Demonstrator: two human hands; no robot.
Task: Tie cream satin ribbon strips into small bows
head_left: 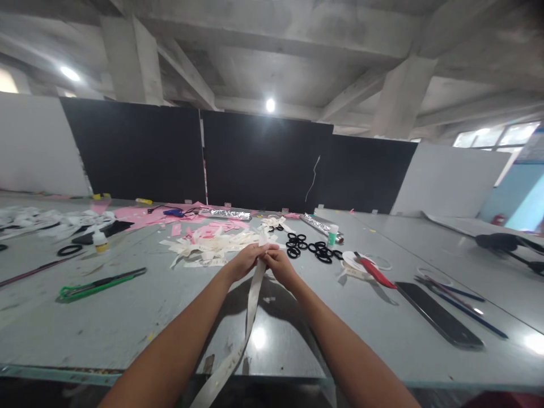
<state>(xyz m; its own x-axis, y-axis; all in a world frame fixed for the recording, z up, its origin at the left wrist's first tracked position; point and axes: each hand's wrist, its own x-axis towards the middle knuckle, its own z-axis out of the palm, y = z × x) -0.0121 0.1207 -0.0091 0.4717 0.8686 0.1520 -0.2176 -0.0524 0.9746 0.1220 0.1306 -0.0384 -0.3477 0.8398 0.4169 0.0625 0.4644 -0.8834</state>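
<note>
At a gray table [161,323], a pale strip [254,294] hangs past the near edge at center, where its loose tail could snag or twist if pulled. Its long axis runs near to far, the near end slanting left, the far end pointing to the left hand [246,261] and right hand [280,265], fingers pinching it close together.

Table [348,328], lower half of frame. On it: cutter [100,285] lower left, bottle [100,241] left, strips [208,248] near centre, rings [302,245] right of centre, phone [437,314] lower right.
</note>
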